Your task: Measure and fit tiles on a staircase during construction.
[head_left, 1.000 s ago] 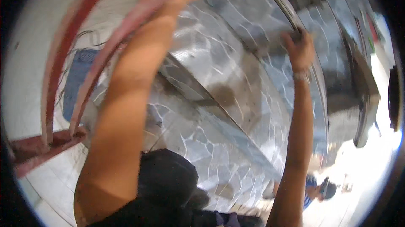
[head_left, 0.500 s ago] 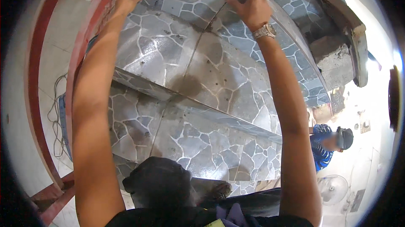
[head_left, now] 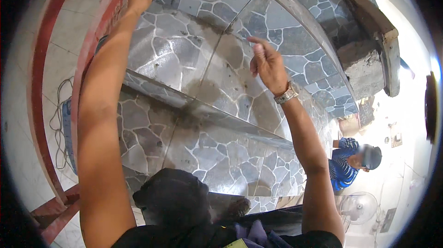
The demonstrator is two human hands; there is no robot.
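My left hand [head_left: 140,0] reaches far up at the upper left, beside a red-painted beam [head_left: 96,31]. Its thumb and forefinger stand apart; the other fingers are partly hidden against the beam. Over the grey stone-pattern tiles [head_left: 233,59] hovers my right hand [head_left: 270,65], wearing a metal wristwatch [head_left: 288,93]. One finger sticks out to the left and the others are curled inward. No pencil shows now; whether the curled fingers hide one is not visible. The tiles cover wide steps, with dark wet patches on them.
A long curved ledge [head_left: 314,31] edges the tiles at the upper right, near a broken concrete block [head_left: 367,72]. At the right are a person in a blue patterned shirt [head_left: 342,165] and a fan [head_left: 359,207]. A dark cap [head_left: 170,197] shows below; a cable [head_left: 59,128] lies left.
My right hand has come down from the ledge toward me, over the tiles. The yellow pencil seen at its fingers is out of sight. My left hand has barely moved.
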